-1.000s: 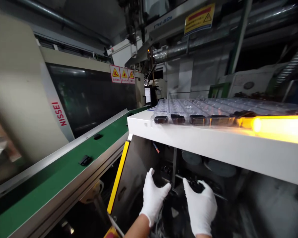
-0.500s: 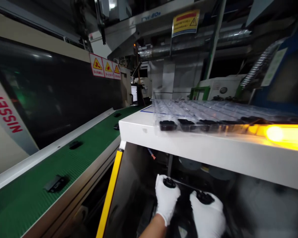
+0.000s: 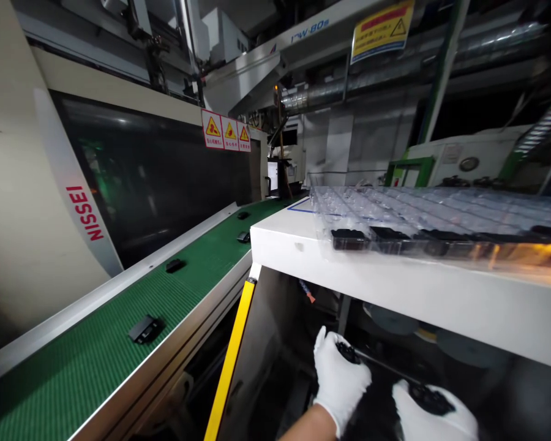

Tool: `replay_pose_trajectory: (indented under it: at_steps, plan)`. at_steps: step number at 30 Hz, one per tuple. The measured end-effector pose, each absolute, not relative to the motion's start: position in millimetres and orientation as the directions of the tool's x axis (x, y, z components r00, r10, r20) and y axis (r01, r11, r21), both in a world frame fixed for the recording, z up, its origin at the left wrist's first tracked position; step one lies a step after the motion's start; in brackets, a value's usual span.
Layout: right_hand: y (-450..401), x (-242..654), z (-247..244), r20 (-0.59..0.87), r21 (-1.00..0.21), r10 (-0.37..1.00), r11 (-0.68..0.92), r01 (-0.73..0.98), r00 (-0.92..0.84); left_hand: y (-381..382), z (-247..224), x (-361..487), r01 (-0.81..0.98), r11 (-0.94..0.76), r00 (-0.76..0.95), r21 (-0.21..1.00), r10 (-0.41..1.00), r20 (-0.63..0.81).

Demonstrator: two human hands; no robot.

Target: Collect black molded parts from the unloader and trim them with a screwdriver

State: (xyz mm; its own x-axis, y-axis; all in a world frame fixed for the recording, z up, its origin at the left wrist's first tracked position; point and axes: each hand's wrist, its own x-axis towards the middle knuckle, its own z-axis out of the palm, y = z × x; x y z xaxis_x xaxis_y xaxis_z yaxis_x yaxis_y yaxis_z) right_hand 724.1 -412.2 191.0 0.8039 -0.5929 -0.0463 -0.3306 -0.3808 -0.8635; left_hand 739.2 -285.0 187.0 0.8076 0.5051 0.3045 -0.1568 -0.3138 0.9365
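My left hand, in a white glove, is closed around a small black plastic part. Beside it at the bottom, my right hand, gloved too, grips another black plastic part. Both hands are below the front edge of the white table and apart from each other. More black parts, such as this black part, lie spaced out on the green conveyor belt to the left. On the table a clear plastic tray holds several black parts along its front row.
A yellow post stands under the table's left corner, beside the belt. Behind the belt is a large machine with a dark window and warning signs. An orange light glows at the table's right edge.
The view has turned left, so the belt, table and hands appear further right. Both hands still hold their black parts and appear slightly lower.
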Motion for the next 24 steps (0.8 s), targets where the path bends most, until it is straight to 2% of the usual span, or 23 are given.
replay_pose_trajectory:
  at_steps: [2,4,9,14,16,19,24]
  plan:
    - [-409,724,195,-0.109,-0.905,-0.629,-0.258,-0.339,0.770,-283,191,738,-0.144,-0.321,0.832,0.936,0.473,0.290]
    - [-405,723,199,-0.124,-0.918,-0.657,-0.209,-0.338,0.744,-282,195,738,-0.135,-0.255,0.869,0.957,0.433,0.239]
    - [-404,722,198,-0.048,-0.878,-0.612,-0.351,-0.326,0.789,-284,195,740,-0.123,-0.197,0.861,0.973,0.466,0.204]
    - [-405,727,196,-0.089,-0.921,-0.666,-0.229,-0.317,0.740,-285,190,745,-0.154,-0.168,0.883,0.974,0.418,0.212]
    - [-406,729,195,-0.094,-0.906,-0.663,-0.252,-0.340,0.742,-285,190,747,-0.148,-0.195,0.882,0.970,0.418,0.219]
    - [-407,732,189,-0.046,-0.881,-0.633,-0.339,-0.330,0.773,-285,191,748,-0.075,-0.274,0.833,0.959,0.511,0.211]
    - [-404,735,177,-0.059,-0.933,-0.652,-0.233,-0.273,0.756,-284,189,748,-0.046,-0.306,0.855,0.951,0.481,0.197]
